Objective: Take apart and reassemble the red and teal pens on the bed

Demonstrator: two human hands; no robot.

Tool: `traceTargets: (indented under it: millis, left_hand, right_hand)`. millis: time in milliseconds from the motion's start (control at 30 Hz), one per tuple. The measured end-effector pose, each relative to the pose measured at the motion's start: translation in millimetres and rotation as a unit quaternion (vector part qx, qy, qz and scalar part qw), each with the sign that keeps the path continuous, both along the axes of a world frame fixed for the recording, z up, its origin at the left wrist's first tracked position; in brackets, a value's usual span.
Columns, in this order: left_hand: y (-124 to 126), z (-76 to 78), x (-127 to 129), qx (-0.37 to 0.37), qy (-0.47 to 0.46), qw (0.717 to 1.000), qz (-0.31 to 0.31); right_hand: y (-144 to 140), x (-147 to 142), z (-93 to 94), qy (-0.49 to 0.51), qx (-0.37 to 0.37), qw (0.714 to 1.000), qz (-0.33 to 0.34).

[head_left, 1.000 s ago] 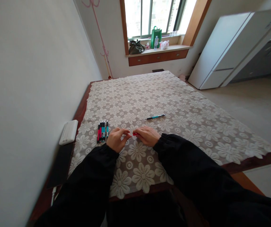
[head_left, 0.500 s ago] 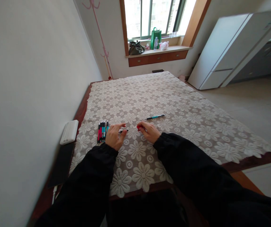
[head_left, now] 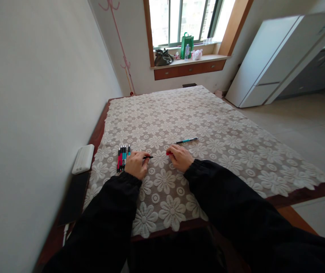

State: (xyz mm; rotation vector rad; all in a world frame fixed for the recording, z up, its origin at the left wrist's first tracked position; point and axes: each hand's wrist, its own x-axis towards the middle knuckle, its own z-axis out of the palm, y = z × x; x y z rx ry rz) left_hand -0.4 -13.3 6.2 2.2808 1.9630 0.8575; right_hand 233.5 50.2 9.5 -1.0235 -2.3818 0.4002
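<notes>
Both arms in black sleeves reach forward. The left hand (head_left: 136,164) and right hand (head_left: 180,157) lie low, a little apart, fingers curled in a pinching grip.

I can read no text, label, brand, number or sign anywhere from here; the pens (head_left: 123,157) near the table's (head_left: 307,191) left edge show only bands of red, teal and black, any print on them too small for me to make out; the white block (head_left: 82,159) at that edge looks blank; the green bag (head_left: 187,44) on the window sill (head_left: 208,58) carries no lettering I can tell.
</notes>
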Motion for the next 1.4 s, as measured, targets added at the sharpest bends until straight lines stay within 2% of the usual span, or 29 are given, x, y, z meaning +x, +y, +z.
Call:
traceTargets:
  millis: [233,533,767,1167,1400]
  left_hand:
    - [-0.9,1.4,1.6,0.018,-0.025,0.999,-0.016]
    - [-3.0,5.5,5.9,0.001,-0.021,0.999,-0.030]
    - [-2.5,4.7,6.6,0.020,-0.040,0.998,-0.047]
    - [-2.2,4.7,7.1,0.037,-0.056,0.991,-0.119]
    - [-2.9,4.8,8.0,0.042,-0.062,0.988,-0.137]
  right_hand:
    - [-0.3,0.4,2.5,-0.029,-0.008,0.999,-0.021]
    - [-0.5,-0.1,1.6,-0.035,0.001,0.999,-0.008]
    - [0.3,0.0,-0.6,-0.031,0.007,0.999,0.011]
    - [-2.4,-2.7,-2.9,0.008,0.023,0.994,0.105]
    - [-2.3,-3.7,-4.0,0.015,0.034,0.989,0.146]
